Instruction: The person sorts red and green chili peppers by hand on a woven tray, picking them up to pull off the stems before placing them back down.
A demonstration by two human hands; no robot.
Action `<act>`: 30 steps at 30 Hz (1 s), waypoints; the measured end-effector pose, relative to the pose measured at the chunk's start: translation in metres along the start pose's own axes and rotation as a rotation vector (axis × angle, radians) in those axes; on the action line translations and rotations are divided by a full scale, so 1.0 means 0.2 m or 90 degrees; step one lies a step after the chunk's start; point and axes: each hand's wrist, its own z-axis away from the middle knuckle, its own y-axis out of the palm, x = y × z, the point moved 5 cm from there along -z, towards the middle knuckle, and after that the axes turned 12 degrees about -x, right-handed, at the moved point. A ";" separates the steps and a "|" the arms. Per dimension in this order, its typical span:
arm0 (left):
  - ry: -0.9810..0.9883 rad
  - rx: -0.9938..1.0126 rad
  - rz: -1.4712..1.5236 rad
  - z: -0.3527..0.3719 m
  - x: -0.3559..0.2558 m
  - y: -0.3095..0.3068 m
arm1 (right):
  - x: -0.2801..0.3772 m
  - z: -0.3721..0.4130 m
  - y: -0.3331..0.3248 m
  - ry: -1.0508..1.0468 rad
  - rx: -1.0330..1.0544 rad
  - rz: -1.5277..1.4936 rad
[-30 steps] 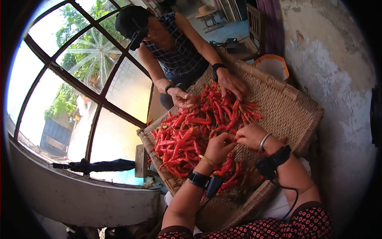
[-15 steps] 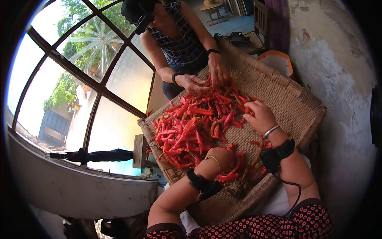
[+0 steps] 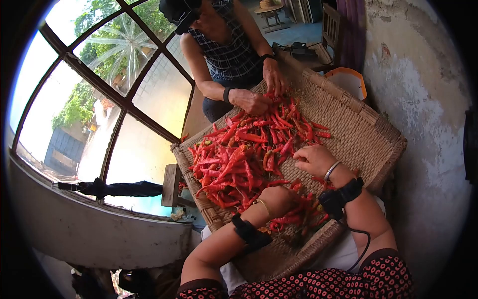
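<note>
Going pod by pod with light pinches looks best here — the chillies are heaped on the woven tray. Right hand curled, fingertips pinching at them; left hand balled in the pile's near edge, can't tell what it grips.

Old rural home: weathered plaster wall, big paned window, woven tray heaped with red chillies.

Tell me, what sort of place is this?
Probably a country home's porch or workroom: a woven tray heaped with red chillies, a rough, peeling plaster wall, and a big paned window onto greenery.
</note>
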 end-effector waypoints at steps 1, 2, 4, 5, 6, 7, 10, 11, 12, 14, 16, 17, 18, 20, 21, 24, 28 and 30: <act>-0.012 -0.048 0.068 0.00 0.01 -0.06 | 0.02 0.01 0.01 0.000 0.056 -0.021; -0.022 -0.095 0.135 0.01 0.02 -0.11 | 0.02 0.01 0.02 0.002 0.054 -0.020; -0.008 -0.155 0.170 0.02 0.04 -0.16 | 0.05 0.04 0.07 0.008 0.177 -0.255; -0.034 -0.211 0.342 0.03 0.06 -0.19 | 0.05 0.04 0.10 0.034 0.244 -0.291; -0.061 -0.268 0.515 0.04 0.08 -0.21 | 0.06 0.05 0.10 0.036 0.245 -0.290; -0.081 -0.263 0.553 0.05 0.10 -0.20 | 0.08 0.05 0.10 0.001 0.245 -0.309; -0.101 -0.293 0.669 0.04 0.14 -0.16 | 0.11 0.06 0.11 -0.019 0.266 -0.342; -0.075 -0.306 0.636 0.03 0.15 -0.14 | 0.10 0.05 0.13 -0.007 0.253 -0.299; -0.075 -0.302 0.639 0.03 0.14 -0.14 | 0.08 0.06 0.14 0.007 0.240 -0.257; -0.098 -0.314 0.639 0.03 0.13 -0.16 | 0.09 0.06 0.12 0.003 0.231 -0.273; -0.101 -0.312 0.662 0.02 0.15 -0.16 | 0.09 0.06 0.11 -0.007 0.224 -0.287; -0.082 -0.325 0.668 0.02 0.17 -0.15 | 0.09 0.07 0.12 -0.034 0.234 -0.212; -0.063 -0.338 0.674 0.01 0.18 -0.16 | 0.08 0.07 0.13 -0.061 0.245 -0.137; -0.061 -0.327 0.670 0.02 0.20 -0.16 | 0.06 0.06 0.13 -0.022 0.266 -0.076; -0.088 -0.307 0.644 0.02 0.20 -0.16 | 0.04 0.06 0.13 0.013 0.285 -0.017; -0.074 -0.312 0.587 0.02 0.21 -0.17 | 0.07 0.05 0.05 0.075 0.268 -0.141; -0.085 -0.280 0.603 0.02 0.19 -0.16 | 0.06 0.08 0.12 0.173 0.344 -0.260; -0.079 -0.288 0.594 0.02 0.19 -0.17 | 0.00 0.05 0.08 0.188 0.322 -0.233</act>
